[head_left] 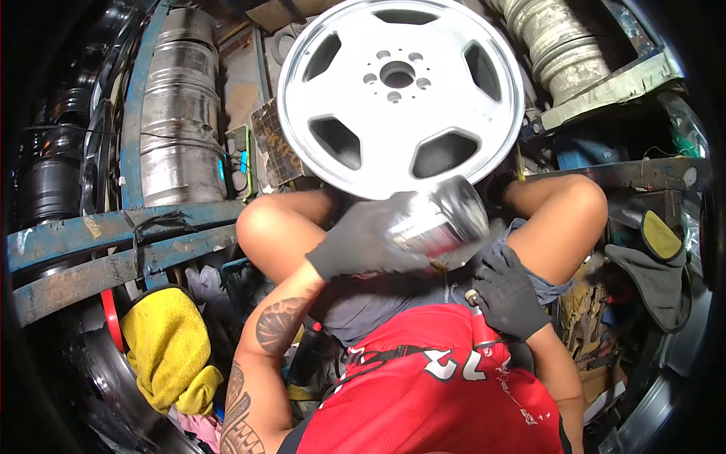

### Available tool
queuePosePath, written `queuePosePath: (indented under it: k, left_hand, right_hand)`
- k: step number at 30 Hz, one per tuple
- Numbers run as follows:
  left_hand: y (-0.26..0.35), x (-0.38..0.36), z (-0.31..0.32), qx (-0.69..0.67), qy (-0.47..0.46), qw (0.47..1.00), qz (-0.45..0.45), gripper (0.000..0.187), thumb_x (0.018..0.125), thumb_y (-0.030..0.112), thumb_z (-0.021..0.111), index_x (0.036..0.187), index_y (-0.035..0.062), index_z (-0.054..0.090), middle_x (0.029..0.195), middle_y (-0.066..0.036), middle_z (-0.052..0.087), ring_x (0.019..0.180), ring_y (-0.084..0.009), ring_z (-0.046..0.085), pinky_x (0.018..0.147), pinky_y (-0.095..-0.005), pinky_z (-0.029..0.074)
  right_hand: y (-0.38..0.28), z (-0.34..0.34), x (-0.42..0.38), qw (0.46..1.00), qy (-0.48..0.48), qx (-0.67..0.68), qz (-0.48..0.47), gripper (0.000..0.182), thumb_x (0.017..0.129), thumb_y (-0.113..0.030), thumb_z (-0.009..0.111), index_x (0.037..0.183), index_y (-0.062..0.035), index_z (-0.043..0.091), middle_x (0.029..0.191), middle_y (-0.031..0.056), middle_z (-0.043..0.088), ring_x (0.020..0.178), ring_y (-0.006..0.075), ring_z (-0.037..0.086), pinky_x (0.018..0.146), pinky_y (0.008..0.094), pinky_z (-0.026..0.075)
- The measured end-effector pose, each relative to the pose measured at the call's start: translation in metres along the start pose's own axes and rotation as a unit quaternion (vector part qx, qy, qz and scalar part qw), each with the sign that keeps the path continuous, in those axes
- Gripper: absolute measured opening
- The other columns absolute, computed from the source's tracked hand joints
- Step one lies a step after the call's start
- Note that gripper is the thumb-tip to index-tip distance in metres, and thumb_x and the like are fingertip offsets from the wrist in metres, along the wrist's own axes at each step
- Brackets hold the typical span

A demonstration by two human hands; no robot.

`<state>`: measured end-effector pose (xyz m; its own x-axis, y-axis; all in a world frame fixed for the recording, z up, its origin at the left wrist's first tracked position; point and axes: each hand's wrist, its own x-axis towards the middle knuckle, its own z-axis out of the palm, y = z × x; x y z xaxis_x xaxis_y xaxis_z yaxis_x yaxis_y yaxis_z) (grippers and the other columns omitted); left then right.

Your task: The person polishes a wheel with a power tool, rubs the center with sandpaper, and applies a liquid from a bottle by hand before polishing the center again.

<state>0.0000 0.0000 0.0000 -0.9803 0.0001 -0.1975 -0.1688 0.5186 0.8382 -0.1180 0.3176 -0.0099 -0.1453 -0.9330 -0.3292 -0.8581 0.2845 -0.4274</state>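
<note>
My left hand (370,238), in a dark grey glove, is closed round a can (446,219) with a silver, black and red label. Motion smears both; the can lies tilted, its round end towards the upper right, and its other end is hidden by the glove. Just beyond it a silver-white alloy wheel (397,129) with five openings faces up between my knees. My right hand (510,297), gloved alike, rests curled on my lap at the shorts. It appears to grip a red tube-like thing (482,329) with a pale round tip, partly covered by the hand.
Shiny metal rims (181,113) are stacked at the left behind a blue metal frame (98,234). More rims (556,45) stand at the upper right. A yellow cloth (166,344) hangs at the lower left. A grey and yellow mask-like item (650,280) lies at the right.
</note>
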Motion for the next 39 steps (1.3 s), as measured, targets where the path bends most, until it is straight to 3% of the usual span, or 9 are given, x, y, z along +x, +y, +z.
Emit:
queuePosePath:
  k: [6,13,19,21,26,29,33,35,39]
  left_hand:
    - [-0.030,-0.084,-0.069,-0.068,0.364,0.926,-0.077,0.094,0.077,0.048,0.082,0.150,0.0017,0.045,0.133,-0.018,0.064,0.119,-0.0315,0.064,0.105,-0.0443,0.050]
    - [-0.126,-0.247,0.007,-0.711,0.037,0.685,0.156,0.074,0.097,0.049,0.062,0.154,0.0069,0.041,0.144,-0.013,0.058,0.126,-0.0302,0.059,0.106,-0.0478,0.051]
    - [-0.201,-0.361,0.096,-0.607,0.620,0.433,-0.242,0.079,0.091,0.067,0.065,0.147,0.0130,0.051,0.142,-0.009,0.059,0.132,-0.0334,0.054,0.116,-0.0574,0.035]
    - [-0.220,-0.371,0.103,-0.380,0.636,0.436,-0.512,0.070,0.096,0.065,0.060,0.139,0.0100,0.059,0.129,-0.008,0.064,0.116,-0.0228,0.061,0.098,-0.0445,0.051]
    - [-0.230,-0.325,0.104,-0.469,0.568,0.527,-0.424,0.053,0.102,0.050,0.057,0.124,0.0030,0.065,0.100,-0.005,0.062,0.072,-0.0116,0.052,0.059,-0.0244,0.043]
    - [-0.146,-0.222,0.062,0.074,0.610,0.737,-0.280,0.046,0.108,0.033,0.049,0.134,-0.0044,0.053,0.131,-0.015,0.057,0.115,-0.0248,0.055,0.102,-0.0376,0.043]
    - [-0.049,-0.118,0.008,0.045,0.646,0.758,-0.078,0.027,0.102,0.011,0.052,0.122,-0.0056,0.059,0.120,-0.014,0.064,0.108,-0.0217,0.061,0.097,-0.0370,0.048]
    - [-0.016,-0.094,-0.008,0.023,0.508,0.859,-0.064,0.015,0.096,0.005,0.056,0.098,0.0003,0.070,0.096,-0.009,0.072,0.088,-0.0189,0.067,0.082,-0.0341,0.054]
    - [0.041,0.002,-0.040,-0.007,-0.118,0.992,0.051,0.035,0.099,0.035,0.061,0.102,0.0022,0.073,0.094,-0.018,0.073,0.088,-0.0330,0.071,0.081,-0.0425,0.055]
  right_hand:
    - [0.000,0.027,-0.008,0.999,0.028,-0.022,0.001,0.032,0.082,-0.031,0.071,0.103,-0.0076,0.076,0.110,0.0133,0.068,0.129,0.0338,0.053,0.119,0.0550,0.029]
    - [-0.009,-0.033,-0.015,0.977,0.172,0.123,0.024,0.019,0.085,-0.028,0.070,0.085,-0.0091,0.072,0.097,0.0126,0.070,0.107,0.0332,0.066,0.096,0.0484,0.052]
    - [-0.010,-0.022,-0.094,0.977,0.011,0.165,0.134,0.016,0.081,-0.026,0.071,0.079,-0.0111,0.066,0.075,0.0098,0.064,0.071,0.0308,0.067,0.062,0.0448,0.052]
    - [-0.023,-0.013,-0.092,0.988,0.043,0.063,0.137,0.018,0.079,-0.028,0.071,0.078,-0.0112,0.064,0.072,0.0093,0.062,0.070,0.0309,0.066,0.061,0.0457,0.051]
    - [-0.027,0.028,-0.088,0.983,0.129,0.052,0.122,0.022,0.074,-0.026,0.074,0.086,-0.0103,0.065,0.076,0.0092,0.058,0.071,0.0319,0.061,0.065,0.0478,0.049]
    - [-0.025,0.003,-0.081,0.982,0.085,0.131,0.104,0.031,0.073,-0.028,0.079,0.094,-0.0086,0.067,0.087,0.0125,0.062,0.078,0.0349,0.063,0.073,0.0486,0.051]
    - [-0.018,-0.029,-0.067,0.949,0.079,0.286,0.110,0.061,0.070,-0.033,0.087,0.117,-0.0040,0.060,0.111,0.0214,0.065,0.096,0.0394,0.067,0.087,0.0485,0.053]
    - [-0.016,-0.043,-0.065,0.901,0.018,0.386,0.197,0.075,0.070,-0.034,0.089,0.127,-0.0019,0.053,0.122,0.0255,0.063,0.104,0.0407,0.067,0.093,0.0476,0.053]
    - [0.016,-0.071,-0.021,0.727,-0.022,0.652,0.216,0.066,0.089,-0.027,0.075,0.140,0.0006,0.043,0.100,0.0111,0.068,0.081,0.0153,0.070,0.069,0.0294,0.057]
